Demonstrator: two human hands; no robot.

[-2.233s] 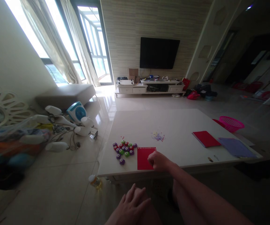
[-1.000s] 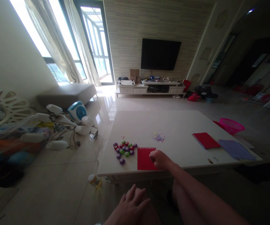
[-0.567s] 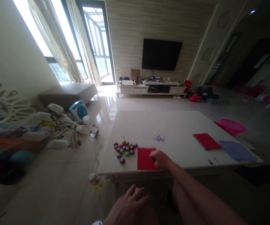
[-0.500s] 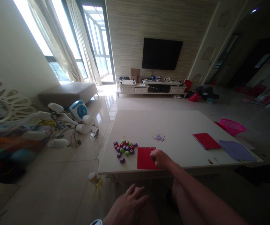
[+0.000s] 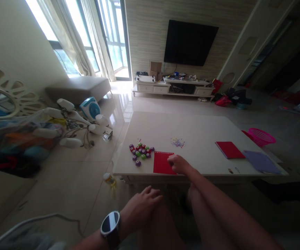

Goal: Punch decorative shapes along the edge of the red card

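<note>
My right hand [image 5: 178, 164] is closed over the right side of a red sheet [image 5: 162, 162] with a row of holes along its top edge. What it holds, if anything, is hidden. My left hand [image 5: 143, 204] rests on my knee with fingers stretched out, a watch [image 5: 110, 222] on its wrist. Left of the sheet, several small craft punches [image 5: 140, 151] in purple, green and red stand in a cluster. A scatter of tiny pale paper bits [image 5: 178, 142] lies beyond the sheet, and a few red bits [image 5: 139, 139] lie behind the punches.
The white table [image 5: 199, 132] also bears a red notebook [image 5: 229, 150], a purple folder [image 5: 261, 161] and two small items near its front edge. A bottle [image 5: 109, 179] stands on the floor by the left corner. A pink basket [image 5: 261, 137] is beyond the right edge.
The camera view has tipped downward, so the room sits higher and more of my left forearm and watch shows. Both hands keep about the same places.
</note>
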